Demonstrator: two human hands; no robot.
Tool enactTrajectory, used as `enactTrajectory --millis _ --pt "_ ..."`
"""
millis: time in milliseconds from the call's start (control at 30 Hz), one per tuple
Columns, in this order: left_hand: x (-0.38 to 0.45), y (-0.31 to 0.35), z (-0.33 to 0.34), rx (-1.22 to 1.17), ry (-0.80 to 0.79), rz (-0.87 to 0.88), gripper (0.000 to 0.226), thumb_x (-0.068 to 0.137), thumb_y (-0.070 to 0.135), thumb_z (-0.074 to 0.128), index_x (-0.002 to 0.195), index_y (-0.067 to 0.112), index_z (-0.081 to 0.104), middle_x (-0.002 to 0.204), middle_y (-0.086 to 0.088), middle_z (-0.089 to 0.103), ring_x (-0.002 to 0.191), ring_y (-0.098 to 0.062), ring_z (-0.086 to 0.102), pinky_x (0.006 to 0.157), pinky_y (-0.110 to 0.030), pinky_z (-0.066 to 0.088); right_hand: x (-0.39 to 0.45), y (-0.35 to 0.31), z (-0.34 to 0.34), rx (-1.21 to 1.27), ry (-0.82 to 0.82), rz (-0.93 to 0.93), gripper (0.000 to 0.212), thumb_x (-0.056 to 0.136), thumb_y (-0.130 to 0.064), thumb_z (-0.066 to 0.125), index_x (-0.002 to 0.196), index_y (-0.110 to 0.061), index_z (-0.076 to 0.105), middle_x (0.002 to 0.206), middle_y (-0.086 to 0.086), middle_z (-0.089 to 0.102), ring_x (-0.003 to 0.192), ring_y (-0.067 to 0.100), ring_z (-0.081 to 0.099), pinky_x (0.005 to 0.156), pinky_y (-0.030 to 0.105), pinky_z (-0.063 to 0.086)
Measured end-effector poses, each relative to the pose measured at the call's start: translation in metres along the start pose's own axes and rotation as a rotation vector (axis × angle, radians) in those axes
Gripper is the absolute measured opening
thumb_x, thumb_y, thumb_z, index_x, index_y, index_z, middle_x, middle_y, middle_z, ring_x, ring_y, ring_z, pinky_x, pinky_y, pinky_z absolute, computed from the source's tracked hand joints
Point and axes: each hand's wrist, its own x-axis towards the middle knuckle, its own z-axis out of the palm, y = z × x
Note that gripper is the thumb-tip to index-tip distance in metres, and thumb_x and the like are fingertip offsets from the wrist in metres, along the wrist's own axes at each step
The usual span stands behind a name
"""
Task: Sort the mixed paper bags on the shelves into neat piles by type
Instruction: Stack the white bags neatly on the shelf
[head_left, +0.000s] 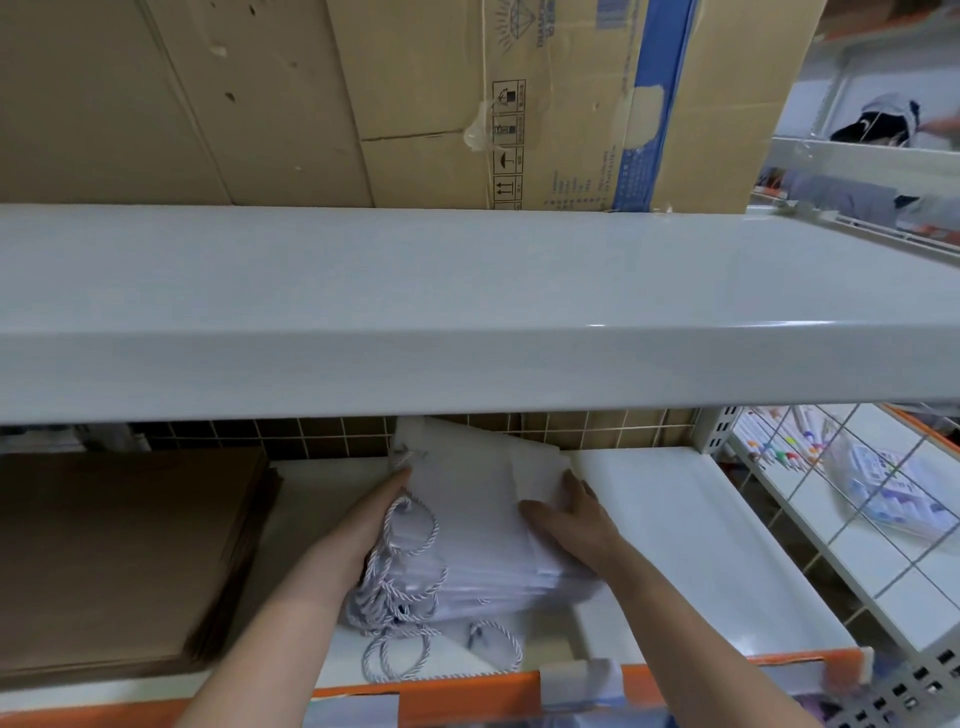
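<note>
Lower shelf (691, 525): white metal shelf holding two piles of flat paper bags, a brown pile at the left and a white pile near the middle.
White paper bags (478, 525): a stack of flattened bags lying flat, long axis running from the shelf's front edge toward the back right; the top bags are fanned out of line at the far end.
Cord handles (400, 597): twisted white loops spilling from the stack's near-left end, so the bag mouths face the front-left.
Brown paper bags (119, 556): a thick flat pile at the shelf's left, apart from the white stack.
Left hand (371, 519): reaches in along the stack's left edge, fingers straight and pressed together against the side of the bags, by the cords.
Right hand (569, 514): palm down on the top of the stack at its right side, fingers slightly spread and flat, thumb stretched leftward across the top bag.
Upper shelf (467, 291): carries a large cardboard box (519, 98) at the back.
Wire basket (852, 499): at the right, holding packs of marker pens (779, 447).
</note>
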Motion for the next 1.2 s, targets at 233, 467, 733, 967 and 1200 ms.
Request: enactTrajectory --millis 233,467,733,967,1200 --pt "-0.011 0.002 0.004 -0.063 -0.053 -0.011 0.033 0.089 0.042 0.057 0.111 0.017 0.058 0.09 -0.006 0.057 0.078 -0.026 0.055 0.068 -0.031 0.045 -0.007 0.002 -0.011 0.158 0.029 0.015 0.066 0.087 -0.033 0.065 0.142 -0.012 0.036 0.14 0.009 0.047 0.125 0.027 0.048 0.095 0.03 0.038" --pt "-0.02 0.007 0.005 -0.041 -0.1 0.06 0.037 0.084 0.048 0.061 0.114 0.028 0.054 0.106 -0.002 0.056 0.091 -0.017 0.053 0.085 -0.034 0.038 -0.002 0.01 -0.013 0.169 0.017 0.208 0.086 0.073 -0.064 0.062 0.136 -0.009 0.039 0.132 0.01 0.051 0.111 0.028 0.05 0.09 0.034 0.04" --pt "-0.026 0.01 0.009 -0.06 -0.056 0.056 0.047 0.052 0.051 0.068 0.088 0.02 0.066 0.094 -0.011 0.062 0.09 -0.028 0.058 0.086 -0.036 0.045 -0.003 0.004 -0.011 0.11 0.104 0.17 0.091 0.061 -0.072 0.059 0.129 -0.012 0.048 0.128 0.011 0.055 0.115 0.033 0.052 0.099 0.043 0.043" --pt "-0.039 0.015 0.02 -0.15 -0.035 0.123 0.02 0.088 0.033 0.056 0.083 0.014 0.058 0.052 -0.004 0.062 0.05 -0.019 0.06 0.059 -0.026 0.043 0.009 -0.011 -0.028 0.164 0.075 -0.004 0.07 0.076 -0.058 0.066 0.132 -0.02 0.049 0.128 0.002 0.059 0.116 0.026 0.055 0.1 0.04 0.043" --pt "0.002 -0.019 0.039 -0.152 0.165 0.026 0.02 0.093 0.003 0.053 0.091 -0.016 0.059 0.12 -0.023 0.049 0.093 -0.029 0.049 0.059 -0.008 0.038 0.033 -0.004 -0.029 -0.071 -0.073 -0.004 0.079 0.072 -0.064 0.066 0.135 -0.019 0.048 0.131 0.003 0.058 0.116 0.026 0.055 0.099 0.039 0.043"
